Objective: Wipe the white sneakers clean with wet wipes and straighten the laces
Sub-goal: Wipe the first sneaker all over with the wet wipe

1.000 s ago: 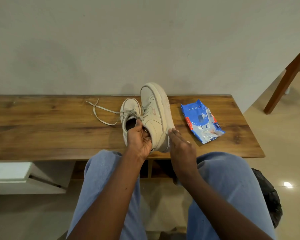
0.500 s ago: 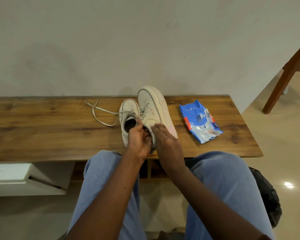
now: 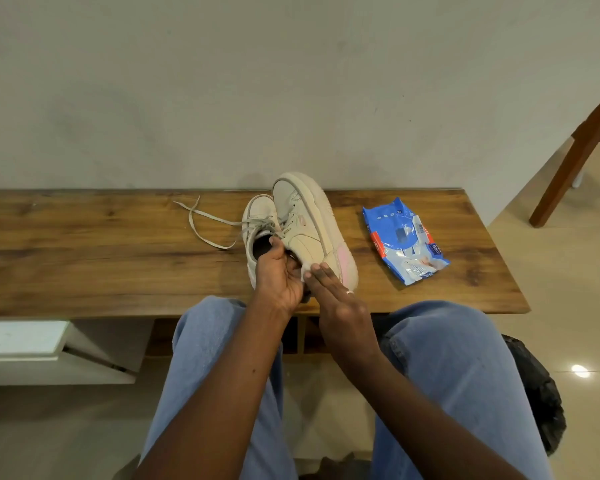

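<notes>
On the wooden bench point(image 3: 84, 254), head view: the left hand point(image 3: 278, 275) grips the tilted sneaker point(image 3: 309, 223) by its collar. The right hand point(image 3: 340, 299), fingers straight, presses an apparent wipe point(image 3: 305, 271) to its heel. The second sneaker point(image 3: 258, 216), laces point(image 3: 208, 220) loose, sits at its 9 o'clock and the wipe pack point(image 3: 404, 240) at 3 o'clock. Wiping is in hand; next, likely strokes toward the toe.

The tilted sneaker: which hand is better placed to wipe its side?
Probably right. The right hand lays straight fingers on the tilted sneaker, at its side; the left hand grips its collar, steadying it.
</notes>
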